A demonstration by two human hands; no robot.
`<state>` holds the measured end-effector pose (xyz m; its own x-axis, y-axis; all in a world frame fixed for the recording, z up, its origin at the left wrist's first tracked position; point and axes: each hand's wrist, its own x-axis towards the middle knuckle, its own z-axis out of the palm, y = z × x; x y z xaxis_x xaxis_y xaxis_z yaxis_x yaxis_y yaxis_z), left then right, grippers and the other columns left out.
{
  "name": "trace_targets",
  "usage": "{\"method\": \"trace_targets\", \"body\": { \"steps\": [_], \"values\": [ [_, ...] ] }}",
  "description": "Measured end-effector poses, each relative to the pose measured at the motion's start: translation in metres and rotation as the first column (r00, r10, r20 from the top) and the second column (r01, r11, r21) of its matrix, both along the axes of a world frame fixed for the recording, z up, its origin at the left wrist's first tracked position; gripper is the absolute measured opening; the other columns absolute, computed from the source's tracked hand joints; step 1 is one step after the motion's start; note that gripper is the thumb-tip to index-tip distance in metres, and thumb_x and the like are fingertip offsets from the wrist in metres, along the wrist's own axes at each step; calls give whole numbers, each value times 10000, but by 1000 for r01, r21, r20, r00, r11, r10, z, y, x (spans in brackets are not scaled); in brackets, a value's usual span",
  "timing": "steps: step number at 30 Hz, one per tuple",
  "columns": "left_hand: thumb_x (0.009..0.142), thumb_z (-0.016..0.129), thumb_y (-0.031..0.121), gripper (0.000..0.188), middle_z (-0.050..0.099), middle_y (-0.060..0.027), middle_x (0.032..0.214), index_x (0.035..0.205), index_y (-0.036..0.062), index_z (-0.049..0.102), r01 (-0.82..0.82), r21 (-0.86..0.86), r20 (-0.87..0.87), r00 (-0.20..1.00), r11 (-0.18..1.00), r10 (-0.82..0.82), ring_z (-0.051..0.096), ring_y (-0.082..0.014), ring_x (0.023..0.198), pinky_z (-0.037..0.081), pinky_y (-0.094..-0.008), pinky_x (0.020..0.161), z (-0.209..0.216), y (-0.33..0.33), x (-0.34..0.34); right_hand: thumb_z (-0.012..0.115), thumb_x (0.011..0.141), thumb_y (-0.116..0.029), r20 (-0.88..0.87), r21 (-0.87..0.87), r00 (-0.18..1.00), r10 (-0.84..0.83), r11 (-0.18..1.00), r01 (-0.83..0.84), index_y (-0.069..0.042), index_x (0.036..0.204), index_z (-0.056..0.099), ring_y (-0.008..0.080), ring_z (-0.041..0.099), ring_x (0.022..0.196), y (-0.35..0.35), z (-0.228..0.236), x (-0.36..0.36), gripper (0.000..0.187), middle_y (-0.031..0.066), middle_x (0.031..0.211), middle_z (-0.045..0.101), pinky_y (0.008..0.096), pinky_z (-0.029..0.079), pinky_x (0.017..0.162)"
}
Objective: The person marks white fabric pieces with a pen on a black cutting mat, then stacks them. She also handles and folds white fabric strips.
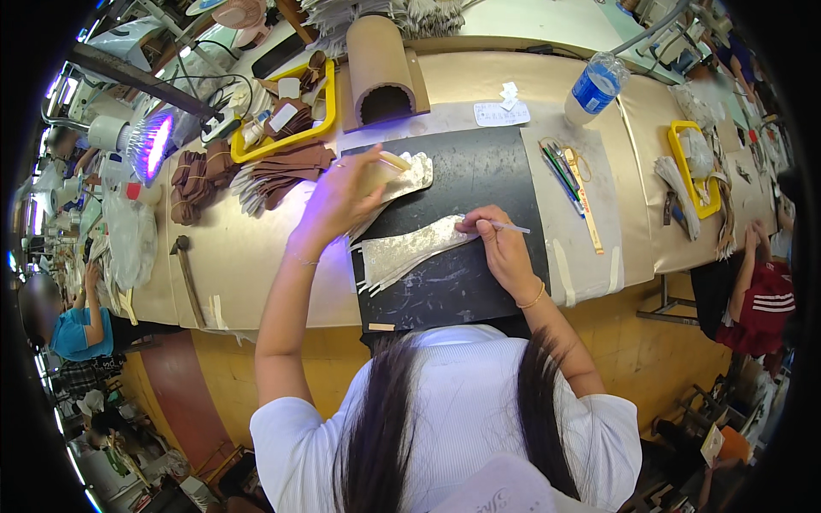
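My left hand (346, 195) is raised over the far left of a black work mat (466, 175), its fingers closed around a yellowish, see-through piece (376, 175) whose kind I cannot make out. Under it lies a stack of cream, shiny leather-like cut pieces (416, 178). A second layered stack of such pieces (410, 250) lies nearer to me, with narrow strips at its left end. At its right end my right hand (500, 248) pinches a thin whitish pen-like stick (513, 227) and touches the stack with its fingertips.
A brown half-pipe form (380, 64) stands behind the mat. Yellow trays (329, 107), brown cut pieces (286, 171), a lit lamp (152, 147) and a hammer (190, 282) are leftward. Rightward are pens (560, 175), a wooden ruler (588, 214) and a water bottle (594, 90). Other people work either side.
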<state>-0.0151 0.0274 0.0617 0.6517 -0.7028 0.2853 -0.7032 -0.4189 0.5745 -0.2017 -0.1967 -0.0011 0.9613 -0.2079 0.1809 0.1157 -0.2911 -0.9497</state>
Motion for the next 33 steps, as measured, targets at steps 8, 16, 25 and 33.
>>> {"method": "trace_targets", "body": {
  "steps": [8,16,25,33],
  "values": [
    [816,769,82,388,587,-142,1170,1177,22,637,12,-23,-93,996,1000,-14,654,-327,1010,566,-398,881,30,38,-53,470,1080,-261,91,114,984,-151,983,141,-34,1049,641,222,641,902,-1,0,1,286,82,957,692,341,461,872],
    [822,774,126,212,663,-113,1136,1010,39,726,140,29,-42,989,990,-138,647,-295,973,546,-390,828,-20,0,-92,475,1078,-231,60,52,985,-161,986,157,-36,1056,639,200,643,888,3,-1,-5,255,77,940,693,340,446,858],
    [807,765,142,198,672,-90,1137,966,28,740,119,-11,31,992,993,-119,613,-289,1029,511,-398,899,-36,-15,-96,483,1071,-195,33,9,986,-161,987,160,-25,1052,639,217,666,865,6,-2,-4,232,87,936,693,338,454,851],
    [813,763,172,203,680,-74,1173,974,49,752,125,23,74,989,992,-127,605,-273,1035,490,-396,908,-43,-16,-96,468,1079,-226,21,20,991,-132,991,132,-3,1068,622,212,692,881,4,-5,-6,271,93,965,670,321,487,848]
  ]
}}
